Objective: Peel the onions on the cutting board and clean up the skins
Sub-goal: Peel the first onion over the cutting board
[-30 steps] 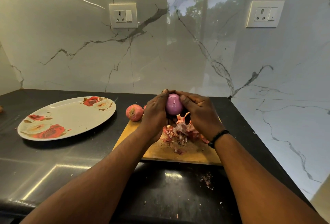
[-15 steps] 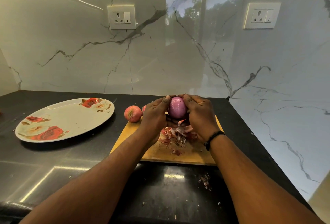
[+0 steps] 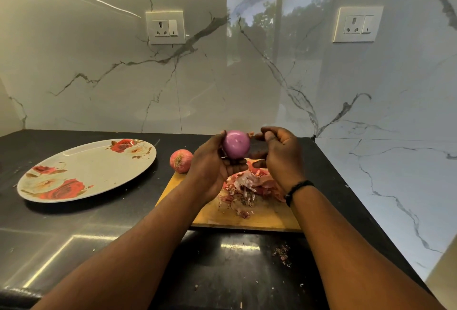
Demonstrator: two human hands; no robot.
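Observation:
My left hand grips a peeled, glossy purple onion and holds it above the wooden cutting board. Just right of the onion, my right hand has its fingers curled, and its fingertips pinch a small scrap of onion skin. A pile of pink and red skins lies on the board under both hands. An unpeeled reddish onion sits at the board's far left corner.
A large oval plate with a rose pattern lies on the black counter to the left. Small skin crumbs are scattered on the counter in front of the board. Marble walls with sockets close off the back and right.
My right hand has come off the onion and moved a little to the right with a scrap of skin. The left hand still holds the onion, now fully in view.

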